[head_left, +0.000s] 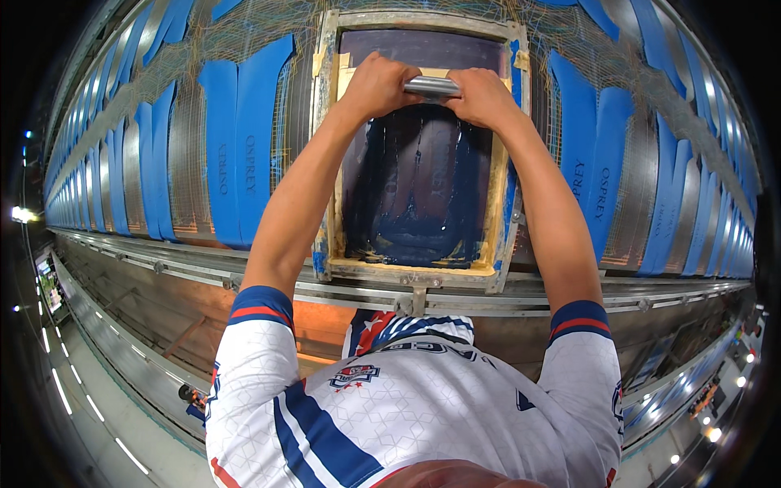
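Between my left hand (379, 84) and right hand (485, 96) sits a squeegee (432, 87), its silver metal grip lying crosswise. Both hands are clamped on it, one at each end, though most of the fingertips are hidden, and I cannot see the blade's edge. All around them runs a worn wooden frame (427, 21), with its bare purple screen (419, 47) showing just beyond my knuckles. Nearer to me than the hands, dark blue ink (423, 248) coats the screen, wet and glossy, thickest toward the frame's near end.

To do this stroke well, I'd share the pressure equally between the two hands; if one bears harder, I'd expect that side to print heavier. The grip should stay square to the frame's sides, at one steady tilt, and travel at an even pace without a stop halfway. With my arms reaching this far out, I'd let the shoulders do the work and hold the wrists firm. The blade ought to keep clear of the wooden sides, and the frame mustn't shift against the rail (350, 294) below the hands, or the edges could smear.

Left of the hands, a blue piece (224, 114) lies flat on the surface (189, 163); right of them lies another blue piece (578, 122). My forearms should stay clear of both.
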{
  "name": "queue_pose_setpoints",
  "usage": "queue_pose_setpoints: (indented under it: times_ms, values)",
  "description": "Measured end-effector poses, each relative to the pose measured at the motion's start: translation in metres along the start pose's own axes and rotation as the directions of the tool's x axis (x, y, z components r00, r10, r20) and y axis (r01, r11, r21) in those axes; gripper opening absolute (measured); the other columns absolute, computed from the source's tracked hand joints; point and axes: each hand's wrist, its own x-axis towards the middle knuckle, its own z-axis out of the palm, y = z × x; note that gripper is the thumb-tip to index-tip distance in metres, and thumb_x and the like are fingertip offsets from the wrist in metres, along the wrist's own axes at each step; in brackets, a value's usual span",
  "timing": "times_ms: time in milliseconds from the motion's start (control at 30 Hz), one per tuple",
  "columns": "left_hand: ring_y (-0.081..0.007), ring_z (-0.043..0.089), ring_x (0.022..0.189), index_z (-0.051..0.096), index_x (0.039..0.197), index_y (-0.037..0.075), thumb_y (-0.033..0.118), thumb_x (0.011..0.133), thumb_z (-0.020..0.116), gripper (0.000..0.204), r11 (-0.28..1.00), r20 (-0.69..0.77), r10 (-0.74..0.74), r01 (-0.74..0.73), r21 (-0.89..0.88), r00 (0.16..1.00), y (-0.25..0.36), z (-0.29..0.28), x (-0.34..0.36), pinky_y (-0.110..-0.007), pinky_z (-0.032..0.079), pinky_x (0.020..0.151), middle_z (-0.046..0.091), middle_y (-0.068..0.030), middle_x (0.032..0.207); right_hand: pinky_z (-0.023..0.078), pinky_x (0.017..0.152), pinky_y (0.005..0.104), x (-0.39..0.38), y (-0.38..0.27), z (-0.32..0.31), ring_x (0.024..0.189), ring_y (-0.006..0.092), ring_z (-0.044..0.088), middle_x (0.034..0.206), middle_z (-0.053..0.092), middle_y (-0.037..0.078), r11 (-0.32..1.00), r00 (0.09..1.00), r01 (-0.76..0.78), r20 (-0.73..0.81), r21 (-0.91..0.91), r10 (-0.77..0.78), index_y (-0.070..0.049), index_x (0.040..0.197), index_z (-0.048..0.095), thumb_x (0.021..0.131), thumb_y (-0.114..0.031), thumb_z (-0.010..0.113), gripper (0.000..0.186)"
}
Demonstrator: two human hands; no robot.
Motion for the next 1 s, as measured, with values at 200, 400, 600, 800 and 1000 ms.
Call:
queue_pose_setpoints:
  times_ms: [200, 400, 600, 800, 1000]
  values:
    - [-0.0302, 0.066, 0.076, 0.066, 0.08, 0.014, 0.024, 0.071, 0.083, 0.022, 0.992, -0.084, 0.019, -0.029, -0.12, 0.996, 0.053, 0.016, -0.085, -0.043, 0.044, 0.075, 0.067, -0.0077, 0.073, 0.048, 0.079, 0.0487, -0.083, -0.035, 0.033, 0.081, 0.0366, 0.066, 0.077, 0.067, 0.014, 0.99, 0.987, 0.139, -0.087, 0.008, -0.137, -0.008, 0.079, 0.064, 0.07, -0.014, 0.075, 0.015]
    - [-0.0226, 0.061, 0.074, 0.066, 0.08, 0.013, 0.014, 0.066, 0.079, 0.02, 0.993, -0.073, 0.003, -0.011, -0.115, 0.997, 0.129, 0.021, -0.19, -0.038, 0.041, 0.074, 0.063, -0.0024, 0.076, 0.044, 0.085, 0.0403, -0.199, -0.097, 0.064, 0.089, 0.0273, 0.061, 0.083, 0.064, 0.008, 0.985, 0.981, 0.168, -0.103, 0.031, -0.164, -0.008, 0.088, 0.061, 0.067, -0.009, 0.077, 0.026]
    - [-0.0226, 0.064, 0.077, 0.068, 0.083, 0.013, 0.018, 0.067, 0.083, 0.022, 0.996, 0.006, -0.003, 0.004, -0.093, 1.0, 0.129, 0.016, -0.19, -0.038, 0.042, 0.076, 0.065, -0.0034, 0.077, 0.045, 0.085, 0.0415, -0.2, -0.094, 0.062, 0.089, 0.0288, 0.063, 0.082, 0.065, 0.009, 0.988, 0.99, 0.137, -0.041, 0.067, -0.134, -0.009, 0.087, 0.062, 0.069, -0.011, 0.077, 0.024]
    - [-0.0309, 0.066, 0.076, 0.068, 0.079, 0.013, 0.028, 0.07, 0.083, 0.023, 0.999, -0.055, 0.043, -0.044, -0.004, 0.998, 0.057, 0.007, -0.092, -0.044, 0.045, 0.076, 0.069, -0.0076, 0.076, 0.049, 0.078, 0.0495, -0.092, -0.052, 0.019, 0.083, 0.0368, 0.066, 0.079, 0.068, 0.015, 0.996, 0.996, 0.082, -0.029, -0.022, -0.083, -0.01, 0.084, 0.067, 0.074, -0.018, 0.076, 0.016]
    - [-0.0315, 0.065, 0.076, 0.069, 0.085, 0.012, 0.032, 0.074, 0.082, 0.026, 1.0, 0.069, 0.019, -0.018, -0.006, 0.997, 0.002, -0.003, -0.009, -0.042, 0.044, 0.081, 0.069, -0.0078, 0.077, 0.053, 0.083, 0.0484, -0.009, -0.015, -0.012, 0.09, 0.0398, 0.068, 0.088, 0.072, 0.019, 0.999, 0.997, -0.03, 0.076, 0.015, 0.029, -0.007, 0.089, 0.07, 0.077, -0.021, 0.075, 0.019]
